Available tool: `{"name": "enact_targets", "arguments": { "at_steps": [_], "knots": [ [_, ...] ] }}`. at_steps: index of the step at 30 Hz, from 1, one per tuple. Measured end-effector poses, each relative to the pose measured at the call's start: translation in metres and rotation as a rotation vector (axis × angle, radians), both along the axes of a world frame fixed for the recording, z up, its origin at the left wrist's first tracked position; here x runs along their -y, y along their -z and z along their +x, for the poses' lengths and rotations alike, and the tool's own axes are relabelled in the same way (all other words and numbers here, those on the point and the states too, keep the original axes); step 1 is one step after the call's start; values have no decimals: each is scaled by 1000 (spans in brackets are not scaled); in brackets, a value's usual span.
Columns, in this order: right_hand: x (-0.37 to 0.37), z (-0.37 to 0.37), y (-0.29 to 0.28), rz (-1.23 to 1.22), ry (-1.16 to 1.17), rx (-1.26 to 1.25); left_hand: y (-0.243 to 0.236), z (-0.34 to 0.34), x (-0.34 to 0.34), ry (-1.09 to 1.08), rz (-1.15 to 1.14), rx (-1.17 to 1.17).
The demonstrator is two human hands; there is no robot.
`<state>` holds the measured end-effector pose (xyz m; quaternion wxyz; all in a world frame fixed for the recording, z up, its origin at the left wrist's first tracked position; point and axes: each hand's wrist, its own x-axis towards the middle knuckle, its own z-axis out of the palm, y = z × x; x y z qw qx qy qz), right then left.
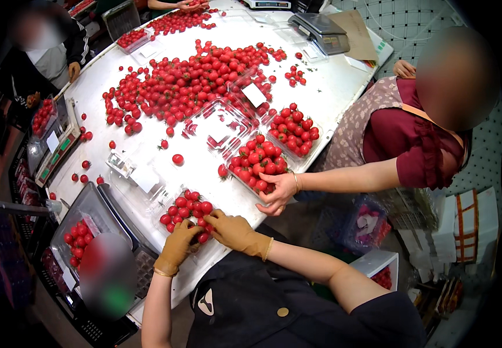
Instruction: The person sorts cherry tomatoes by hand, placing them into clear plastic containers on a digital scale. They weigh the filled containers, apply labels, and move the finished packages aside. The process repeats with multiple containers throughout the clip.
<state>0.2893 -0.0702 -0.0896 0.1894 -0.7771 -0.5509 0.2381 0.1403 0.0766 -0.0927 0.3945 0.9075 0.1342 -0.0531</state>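
Observation:
Both my hands wear tan gloves. My left hand (178, 246) cups the near side of a clear plastic punnet (169, 200) heaped with red cherry tomatoes (188, 207) at the table's front edge. My right hand (230, 229) rests on the punnet's right side, fingers on the tomatoes. Whether either hand pinches a tomato is hidden by the fingers.
A big pile of loose tomatoes (193, 78) covers the white table (332, 87). A person's hand (278, 191) at right touches a filled punnet (258, 163); another full punnet (293, 130) and empty clear ones (219, 124) lie beyond. Scales (319, 32) stand far; a scale with tomatoes (80, 238) sits left.

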Motion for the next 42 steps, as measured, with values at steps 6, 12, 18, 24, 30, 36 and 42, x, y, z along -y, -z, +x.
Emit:
{"name": "enact_targets", "arguments": {
  "at_steps": [6, 12, 18, 24, 30, 36, 42],
  "knots": [
    [-17, 4, 5, -24, -17, 84, 2, 4, 4, 69, 157, -31],
    [-29, 2, 3, -133, -114, 152, 6, -5, 0, -261, -349, 94],
    [-28, -9, 19, -23, -224, 175, 21, -18, 4, -750, -1035, 348],
    [-31, 25, -6, 101, 166, -283, 28, -41, 6, -806, -1913, 641],
    [-59, 31, -17, -54, -38, 71, 25, -43, 15, -841, -2142, 805],
    [-73, 18, -6, -310, -243, 347, 4, -22, 16, -931, -830, 240],
    [-65, 47, -14, -124, -238, 41, 12, -1, 30, -432, 368, -139]
  ]
}}
